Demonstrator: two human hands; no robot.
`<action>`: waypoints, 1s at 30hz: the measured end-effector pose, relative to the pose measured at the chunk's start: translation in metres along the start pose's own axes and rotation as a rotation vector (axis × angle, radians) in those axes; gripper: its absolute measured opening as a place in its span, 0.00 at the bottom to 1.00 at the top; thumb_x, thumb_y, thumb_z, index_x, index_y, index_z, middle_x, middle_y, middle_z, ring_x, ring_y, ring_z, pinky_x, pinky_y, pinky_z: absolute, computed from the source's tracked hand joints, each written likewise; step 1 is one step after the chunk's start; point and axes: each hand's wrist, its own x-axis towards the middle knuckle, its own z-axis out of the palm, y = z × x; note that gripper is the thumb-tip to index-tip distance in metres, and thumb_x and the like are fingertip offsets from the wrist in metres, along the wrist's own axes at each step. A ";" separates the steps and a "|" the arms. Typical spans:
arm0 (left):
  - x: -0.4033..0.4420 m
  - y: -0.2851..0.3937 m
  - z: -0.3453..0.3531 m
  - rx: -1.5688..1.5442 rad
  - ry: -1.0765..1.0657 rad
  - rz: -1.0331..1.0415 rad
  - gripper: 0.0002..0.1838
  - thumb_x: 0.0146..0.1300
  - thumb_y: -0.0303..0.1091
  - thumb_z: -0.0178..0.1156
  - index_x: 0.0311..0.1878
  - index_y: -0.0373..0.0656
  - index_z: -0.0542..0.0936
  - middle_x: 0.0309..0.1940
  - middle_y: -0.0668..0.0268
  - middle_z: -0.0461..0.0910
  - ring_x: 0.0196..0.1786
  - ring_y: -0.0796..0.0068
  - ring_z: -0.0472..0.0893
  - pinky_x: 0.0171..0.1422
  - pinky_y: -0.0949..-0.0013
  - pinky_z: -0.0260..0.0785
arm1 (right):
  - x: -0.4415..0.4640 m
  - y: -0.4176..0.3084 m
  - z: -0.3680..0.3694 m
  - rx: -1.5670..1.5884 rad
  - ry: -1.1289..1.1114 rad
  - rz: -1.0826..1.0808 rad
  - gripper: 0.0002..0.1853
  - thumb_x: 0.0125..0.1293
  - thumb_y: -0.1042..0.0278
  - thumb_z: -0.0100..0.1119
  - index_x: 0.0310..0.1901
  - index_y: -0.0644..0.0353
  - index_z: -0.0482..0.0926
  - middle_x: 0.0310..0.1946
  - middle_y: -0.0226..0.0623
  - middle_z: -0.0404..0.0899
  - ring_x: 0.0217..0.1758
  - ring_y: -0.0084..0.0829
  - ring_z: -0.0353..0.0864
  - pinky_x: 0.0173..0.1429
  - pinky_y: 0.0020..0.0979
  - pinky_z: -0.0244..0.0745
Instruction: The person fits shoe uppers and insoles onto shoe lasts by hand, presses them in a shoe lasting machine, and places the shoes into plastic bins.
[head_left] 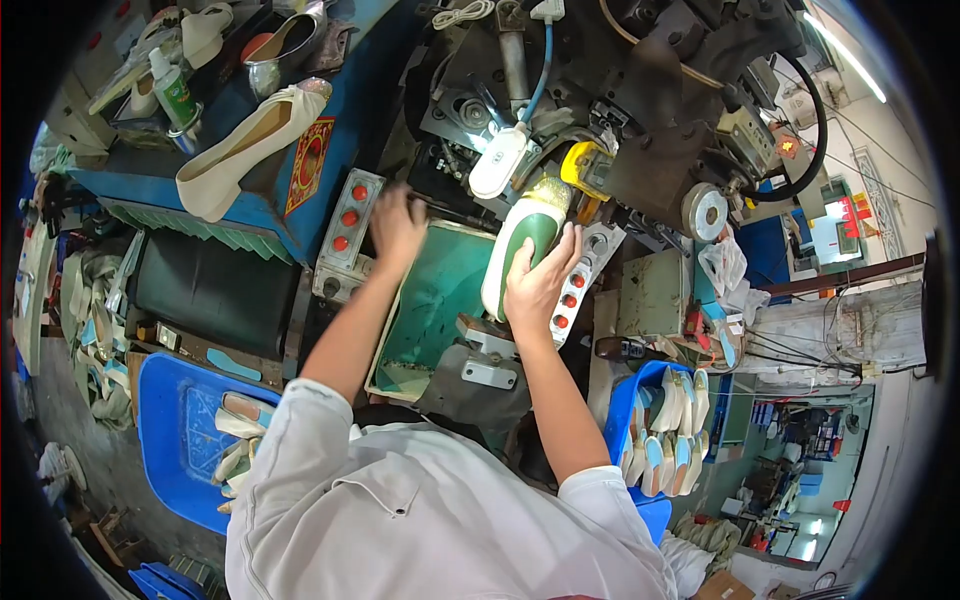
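Observation:
A cream shoe with a green bottom face sits in the machine, its glittery toe against a yellow clamp part. My right hand is closed around its near end, thumb on the green face and fingers along the side. My left hand is raised beside a grey panel with red buttons; motion blurs its fingers, so their position is unclear. A second panel with red buttons stands just right of my right hand. Below and between my hands lies a green tray.
Blue bins with pale shoes stand at my left and right. A finished-looking cream shoe, a spray bottle and a metal cup rest on the blue cabinet. Hoses and heavy machine parts hang ahead.

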 end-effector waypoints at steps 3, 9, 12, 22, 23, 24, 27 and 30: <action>0.053 -0.093 0.017 0.543 -0.067 0.017 0.44 0.79 0.52 0.56 0.85 0.26 0.59 0.87 0.42 0.60 0.92 0.43 0.48 0.94 0.43 0.34 | 0.000 0.003 0.000 -0.110 -0.008 0.048 0.27 0.71 0.65 0.68 0.62 0.74 0.68 0.55 0.63 0.70 0.64 0.61 0.70 0.73 0.57 0.64; 0.037 -0.067 -0.015 0.402 0.089 0.155 0.42 0.80 0.48 0.55 0.86 0.29 0.58 0.86 0.42 0.60 0.91 0.44 0.51 0.94 0.42 0.37 | -0.003 0.009 0.003 -0.130 -0.035 0.095 0.24 0.70 0.61 0.70 0.52 0.70 0.69 0.50 0.60 0.70 0.59 0.59 0.71 0.67 0.55 0.67; -0.020 -0.043 -0.025 0.193 0.230 0.265 0.39 0.79 0.41 0.58 0.86 0.33 0.60 0.86 0.40 0.60 0.90 0.42 0.56 0.92 0.39 0.44 | -0.006 0.019 0.004 -0.134 -0.090 0.190 0.31 0.68 0.53 0.73 0.54 0.74 0.70 0.52 0.63 0.71 0.61 0.61 0.72 0.68 0.55 0.69; -0.241 -0.084 -0.044 0.074 -0.015 -0.051 0.43 0.75 0.36 0.64 0.88 0.38 0.57 0.86 0.38 0.57 0.88 0.37 0.56 0.88 0.39 0.48 | 0.007 0.023 -0.026 0.704 -0.718 0.723 0.31 0.67 0.52 0.78 0.63 0.64 0.82 0.54 0.37 0.87 0.59 0.33 0.85 0.66 0.37 0.78; -0.252 -0.087 -0.047 0.088 -0.011 -0.079 0.44 0.74 0.36 0.64 0.88 0.37 0.57 0.85 0.38 0.57 0.88 0.37 0.56 0.88 0.39 0.48 | 0.005 0.027 -0.026 0.805 -0.748 0.759 0.31 0.67 0.52 0.78 0.64 0.63 0.82 0.54 0.36 0.86 0.59 0.32 0.84 0.66 0.37 0.78; -0.261 -0.086 -0.051 0.102 -0.006 -0.107 0.44 0.73 0.35 0.65 0.88 0.37 0.57 0.85 0.37 0.58 0.88 0.36 0.57 0.87 0.39 0.49 | 0.004 0.031 -0.025 0.906 -0.777 0.796 0.31 0.66 0.51 0.79 0.64 0.61 0.82 0.55 0.34 0.86 0.59 0.30 0.84 0.65 0.36 0.78; -0.280 -0.084 -0.061 0.134 0.023 -0.145 0.45 0.73 0.35 0.65 0.88 0.37 0.56 0.85 0.37 0.58 0.87 0.37 0.58 0.87 0.39 0.49 | 0.003 0.039 -0.026 0.979 -0.829 0.760 0.32 0.66 0.51 0.80 0.65 0.59 0.81 0.56 0.33 0.85 0.59 0.28 0.82 0.65 0.34 0.77; -0.292 -0.077 -0.068 0.175 0.057 -0.145 0.46 0.73 0.35 0.66 0.89 0.38 0.55 0.85 0.37 0.59 0.87 0.38 0.59 0.88 0.39 0.49 | -0.001 0.053 -0.017 1.015 -0.850 0.699 0.25 0.65 0.53 0.80 0.57 0.58 0.84 0.50 0.31 0.86 0.53 0.26 0.84 0.59 0.34 0.78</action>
